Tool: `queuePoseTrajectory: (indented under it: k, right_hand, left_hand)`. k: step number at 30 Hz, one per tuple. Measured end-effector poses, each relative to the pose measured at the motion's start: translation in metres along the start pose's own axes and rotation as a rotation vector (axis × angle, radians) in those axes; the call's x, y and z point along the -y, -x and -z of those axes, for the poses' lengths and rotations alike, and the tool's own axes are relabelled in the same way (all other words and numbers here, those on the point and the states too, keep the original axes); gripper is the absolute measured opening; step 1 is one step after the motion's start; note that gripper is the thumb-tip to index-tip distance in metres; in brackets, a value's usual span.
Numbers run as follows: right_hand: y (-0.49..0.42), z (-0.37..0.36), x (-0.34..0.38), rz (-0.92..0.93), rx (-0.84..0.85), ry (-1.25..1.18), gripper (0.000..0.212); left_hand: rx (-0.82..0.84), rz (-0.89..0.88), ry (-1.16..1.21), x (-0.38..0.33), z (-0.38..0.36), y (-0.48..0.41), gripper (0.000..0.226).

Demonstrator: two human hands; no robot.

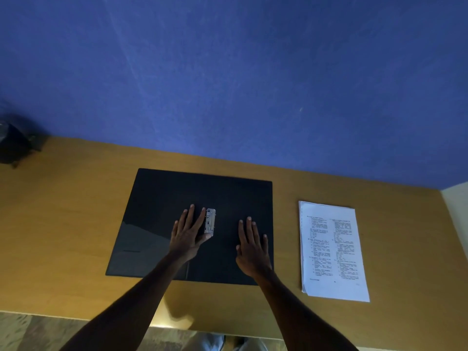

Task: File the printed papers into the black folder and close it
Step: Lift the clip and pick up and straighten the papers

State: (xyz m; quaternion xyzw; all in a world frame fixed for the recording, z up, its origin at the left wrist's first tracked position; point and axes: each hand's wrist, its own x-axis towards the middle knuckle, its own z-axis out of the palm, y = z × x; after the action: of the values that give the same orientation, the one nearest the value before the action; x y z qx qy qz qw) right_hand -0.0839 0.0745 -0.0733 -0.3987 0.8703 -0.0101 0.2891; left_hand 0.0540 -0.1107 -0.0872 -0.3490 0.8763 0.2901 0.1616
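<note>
Blue wall behind wood desk. Black folder lies open flat at desk centre. Printed papers stacked to its right, apart from it. Left hand flat, fingers spread, beside metal clip. Right hand flat, holding nothing, on folder's right half. Dark object far left, unclear.
</note>
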Motion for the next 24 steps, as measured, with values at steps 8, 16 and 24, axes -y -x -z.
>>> queuePoseTrajectory:
  k: [8, 16, 24]
  right_hand:
    - [0.001, -0.001, 0.002, -0.005, -0.004, 0.016, 0.081]
    - [0.001, 0.001, 0.001, -0.001, 0.000, 0.014, 0.080]
    - [0.001, -0.001, 0.001, 0.003, -0.014, 0.015, 0.080]
  left_hand:
    - [-0.013, -0.044, 0.276, 0.001, 0.020, 0.004, 0.069]
    - [-0.188, -0.126, 0.390, -0.006, 0.025, 0.012, 0.037]
    - [-0.343, -0.065, 0.368, -0.022, 0.044, -0.001, 0.027]
